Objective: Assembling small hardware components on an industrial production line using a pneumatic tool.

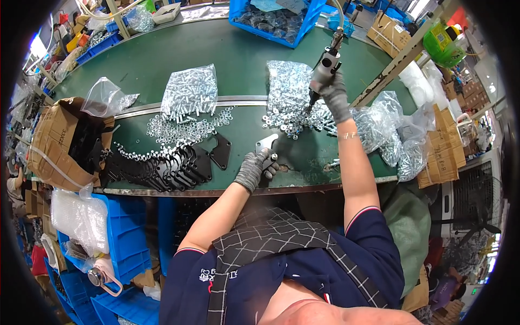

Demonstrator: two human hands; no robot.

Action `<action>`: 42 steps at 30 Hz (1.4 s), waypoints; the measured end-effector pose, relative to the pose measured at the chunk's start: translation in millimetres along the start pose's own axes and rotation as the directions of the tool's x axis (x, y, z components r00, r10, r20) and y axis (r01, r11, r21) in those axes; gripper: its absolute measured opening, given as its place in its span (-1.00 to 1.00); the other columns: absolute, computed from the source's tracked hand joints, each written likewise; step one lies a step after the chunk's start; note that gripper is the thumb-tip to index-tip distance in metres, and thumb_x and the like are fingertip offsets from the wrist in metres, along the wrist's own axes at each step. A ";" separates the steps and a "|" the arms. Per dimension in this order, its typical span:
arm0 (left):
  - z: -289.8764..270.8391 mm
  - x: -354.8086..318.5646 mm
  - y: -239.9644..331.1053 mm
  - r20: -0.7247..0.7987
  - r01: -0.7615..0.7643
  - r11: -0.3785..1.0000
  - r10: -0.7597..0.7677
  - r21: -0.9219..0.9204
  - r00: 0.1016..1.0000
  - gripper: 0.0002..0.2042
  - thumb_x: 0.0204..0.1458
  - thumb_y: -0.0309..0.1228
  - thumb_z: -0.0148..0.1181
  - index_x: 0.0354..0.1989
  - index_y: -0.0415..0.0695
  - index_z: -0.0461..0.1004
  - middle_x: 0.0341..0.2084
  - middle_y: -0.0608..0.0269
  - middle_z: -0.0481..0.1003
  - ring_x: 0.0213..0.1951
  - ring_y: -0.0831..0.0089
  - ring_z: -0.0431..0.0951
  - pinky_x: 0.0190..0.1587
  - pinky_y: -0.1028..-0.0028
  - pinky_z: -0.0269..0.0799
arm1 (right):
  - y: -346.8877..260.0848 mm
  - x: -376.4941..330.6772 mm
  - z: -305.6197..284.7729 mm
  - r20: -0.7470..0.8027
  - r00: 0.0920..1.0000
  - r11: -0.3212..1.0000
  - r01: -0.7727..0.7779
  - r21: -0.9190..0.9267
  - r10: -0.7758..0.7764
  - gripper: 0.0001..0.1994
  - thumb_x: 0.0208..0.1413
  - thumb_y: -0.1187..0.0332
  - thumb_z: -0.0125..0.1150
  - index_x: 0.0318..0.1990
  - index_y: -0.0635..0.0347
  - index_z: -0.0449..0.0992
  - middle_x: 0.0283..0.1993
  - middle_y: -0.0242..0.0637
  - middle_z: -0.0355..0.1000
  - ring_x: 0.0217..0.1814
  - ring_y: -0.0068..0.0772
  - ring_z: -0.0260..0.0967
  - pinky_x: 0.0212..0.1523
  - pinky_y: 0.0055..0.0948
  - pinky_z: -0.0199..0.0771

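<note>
My left hand (254, 169), in a grey knit glove, is closed on a small flat metal bracket (266, 142) that looks pale in the light. A small silvery fastener (274, 156) shows beside its fingertips. My right hand (334, 96), gloved too, grips an air-powered driver (325, 66) with a hose at its top. The driver's dark tip points down at a heap of small metal nuts (292, 123), and I cannot tell whether it touches them. Left of my left hand, a row of overlapping black brackets (173, 170) lies along the bench edge, with one separate black bracket (220, 151) close by.
On the green bench (238, 54) lie a bag of metal spacers (189, 89), scattered rings (168, 129) and a bag of nuts (290, 81). A blue bin (265, 38) stands at the back. An open carton (59, 135) is at left, bags of hardware (374, 130) at right.
</note>
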State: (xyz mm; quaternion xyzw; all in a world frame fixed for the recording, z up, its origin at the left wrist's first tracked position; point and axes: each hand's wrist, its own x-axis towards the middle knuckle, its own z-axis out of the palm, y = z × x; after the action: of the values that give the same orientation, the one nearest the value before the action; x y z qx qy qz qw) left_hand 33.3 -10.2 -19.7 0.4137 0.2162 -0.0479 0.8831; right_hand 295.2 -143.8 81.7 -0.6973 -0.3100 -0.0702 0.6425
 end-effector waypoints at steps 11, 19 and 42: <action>1.9 -2.1 2.4 -0.010 -0.037 0.997 0.038 0.066 0.999 -0.71 0.14 -0.23 0.00 -0.33 -0.27 0.41 -0.58 0.03 0.49 -0.67 0.41 0.44 -0.66 0.52 0.34 | -79.6 -80.1 28.6 0.212 0.977 0.767 -0.147 0.625 0.014 -0.45 -0.13 0.44 0.34 0.05 0.18 0.24 -0.08 -0.21 0.40 -0.10 -0.39 0.39 -0.14 -0.39 0.49; 1.3 -2.5 -0.6 -0.061 0.011 1.000 -0.011 0.007 0.998 -0.73 0.14 -0.23 0.01 -0.28 -0.24 0.38 -0.63 0.05 0.47 -0.71 0.47 0.38 -0.68 0.57 0.28 | -104.5 -124.0 66.6 0.085 0.985 0.798 0.070 0.599 -0.150 -0.48 -0.15 0.50 0.35 0.01 0.15 0.25 -0.09 -0.22 0.40 -0.12 -0.43 0.40 -0.09 -0.41 0.47; -35.6 -81.6 41.2 0.198 -0.048 0.942 -0.020 0.332 0.980 -0.72 0.08 -0.22 0.09 -0.23 -0.22 0.41 -0.64 0.29 0.43 -0.74 0.65 0.33 -0.75 0.62 0.14 | -100.9 -113.9 46.5 0.124 0.992 0.916 -0.068 0.395 0.021 -0.52 -0.17 0.62 0.27 -0.05 0.14 0.26 -0.19 -0.33 0.40 -0.25 -0.50 0.39 -0.26 -0.52 0.47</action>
State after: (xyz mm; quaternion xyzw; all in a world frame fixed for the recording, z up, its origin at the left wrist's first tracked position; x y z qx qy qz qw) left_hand -41.7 35.7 23.9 0.5525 0.1129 -0.1187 0.8173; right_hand 137.6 -140.8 103.5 -0.5618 -0.3389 0.0500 0.7530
